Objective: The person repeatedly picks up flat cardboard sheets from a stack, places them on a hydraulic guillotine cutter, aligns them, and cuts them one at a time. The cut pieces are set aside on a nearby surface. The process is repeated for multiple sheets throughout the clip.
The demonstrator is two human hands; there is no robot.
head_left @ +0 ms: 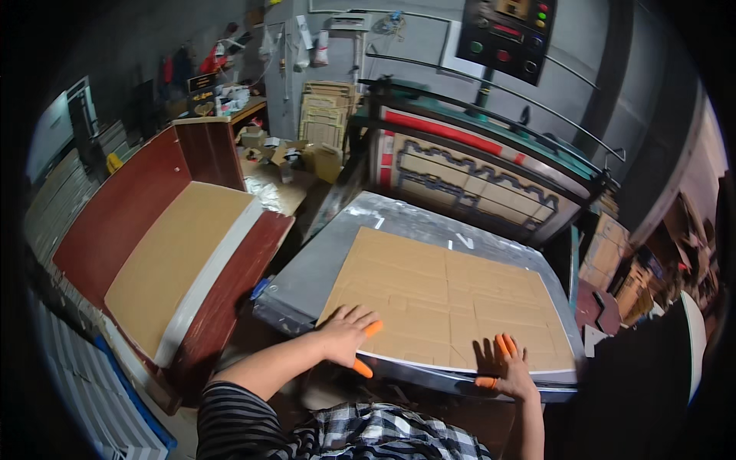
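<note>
A large tan cardboard sheet (pixel 429 295) with crease lines lies on the grey metal bed (pixel 307 287) of a press. White shows along its near and right edges. My left hand (pixel 345 337) rests over the sheet's near left corner with its fingers spread. Its thumb points along the near edge. Close to the near right corner is my right hand (pixel 515 374), fingers apart, casting a shadow on the cardboard. Orange finger covers sit on the thumb and one finger of each hand. Neither hand is closed round anything.
Behind the bed stands the press's upright plate (pixel 475 180) with a dark, wavy cutting die. A control panel (pixel 504 38) rises above it. At left, a reddish-brown stand (pixel 115 207) holds a stack of tan sheets (pixel 180 261). Cardboard pieces (pixel 636 287) lie at right.
</note>
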